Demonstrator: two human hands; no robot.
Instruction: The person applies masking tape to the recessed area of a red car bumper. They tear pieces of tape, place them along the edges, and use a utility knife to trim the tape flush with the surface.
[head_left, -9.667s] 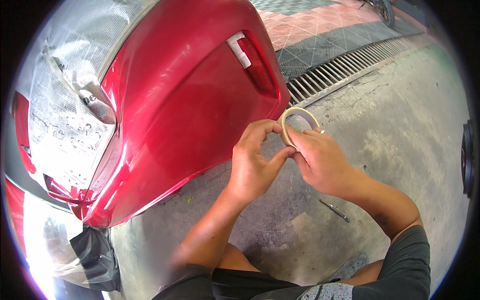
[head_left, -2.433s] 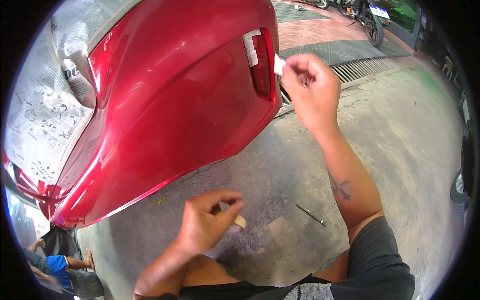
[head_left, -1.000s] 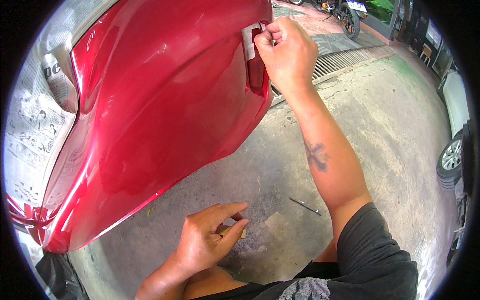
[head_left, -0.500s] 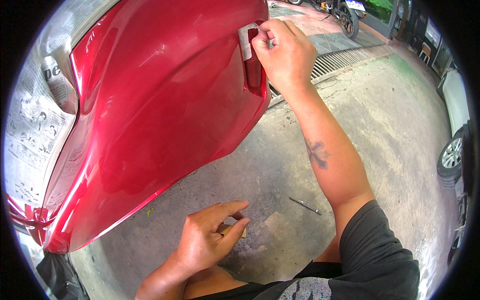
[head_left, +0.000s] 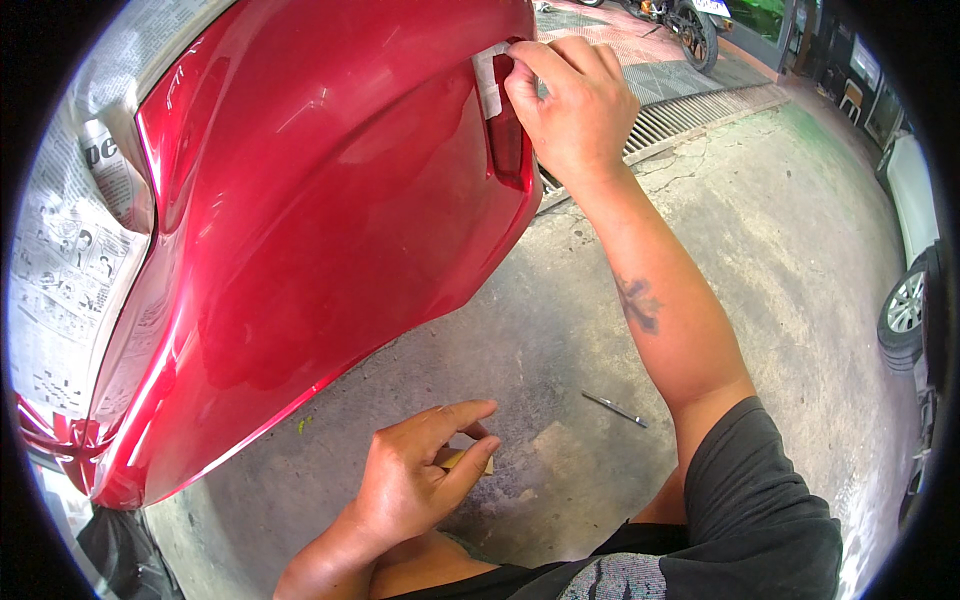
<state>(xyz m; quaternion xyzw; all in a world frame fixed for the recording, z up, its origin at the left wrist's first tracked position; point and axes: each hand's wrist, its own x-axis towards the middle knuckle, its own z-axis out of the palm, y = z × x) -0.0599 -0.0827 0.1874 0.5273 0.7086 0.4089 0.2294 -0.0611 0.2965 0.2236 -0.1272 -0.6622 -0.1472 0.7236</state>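
A glossy red car bumper (head_left: 330, 240) fills the left and upper middle. Near its far right corner is a narrow dark-red recess (head_left: 508, 150), with a whitish strip (head_left: 490, 85) stuck along its upper left side. My right hand (head_left: 580, 105) is at the top of this recess, thumb and forefinger pinched at its edge; what lies between the fingertips is too small to make out. Lower down, my left hand (head_left: 410, 475) is held over the floor, apart from the bumper. Its fingers curl around a small yellow-tan thing (head_left: 454, 460), mostly hidden by the thumb and palm.
Newspaper (head_left: 75, 260) covers the area left of the bumper. A slim pen-like metal tool (head_left: 614, 409) lies on the concrete floor (head_left: 760, 260). Beyond are a drain grate (head_left: 690, 122), a motorcycle wheel (head_left: 697, 40) and, at right, a car wheel (head_left: 905, 305). Black sheeting (head_left: 120, 550) hangs lower left.
My right hand has shifted very slightly to the right, its fingers a little less curled, still at the recess edge. The left hand is practically unmoved.
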